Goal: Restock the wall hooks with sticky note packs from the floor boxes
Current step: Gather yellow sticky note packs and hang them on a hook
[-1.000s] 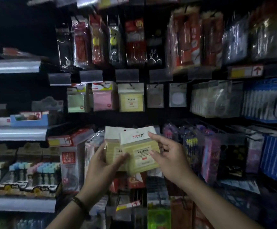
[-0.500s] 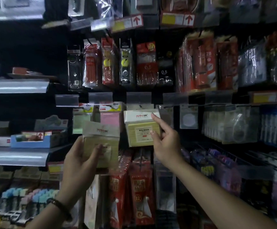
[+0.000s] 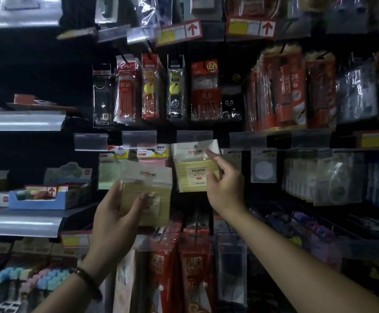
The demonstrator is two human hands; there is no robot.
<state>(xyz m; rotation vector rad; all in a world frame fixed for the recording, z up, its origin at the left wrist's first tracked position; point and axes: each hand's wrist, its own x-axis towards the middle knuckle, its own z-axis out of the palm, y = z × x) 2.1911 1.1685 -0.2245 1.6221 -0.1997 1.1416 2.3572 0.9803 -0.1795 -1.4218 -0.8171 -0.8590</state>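
Observation:
My right hand (image 3: 223,184) pinches a yellow sticky note pack (image 3: 194,168) by its right edge, holding it up at a wall hook under a clear price-tag holder (image 3: 194,137). The pack's white header has a punched hole near the top. My left hand (image 3: 116,213) grips a stack of yellow sticky note packs (image 3: 149,190) lower and to the left, thumb across the front. Green (image 3: 108,175) and pink (image 3: 155,160) sticky note packs hang on hooks behind that stack.
Pen and refill packs (image 3: 204,91) hang in the row above. Red packs (image 3: 193,263) hang below. Metal shelves (image 3: 21,220) at the left carry a blue display box (image 3: 39,201). Clear packets (image 3: 333,175) hang on hooks to the right.
My right hand has lifted one yellow pack away from the stack and up to the hook. My left hand stayed lower with the other packs. The view has tilted upward.

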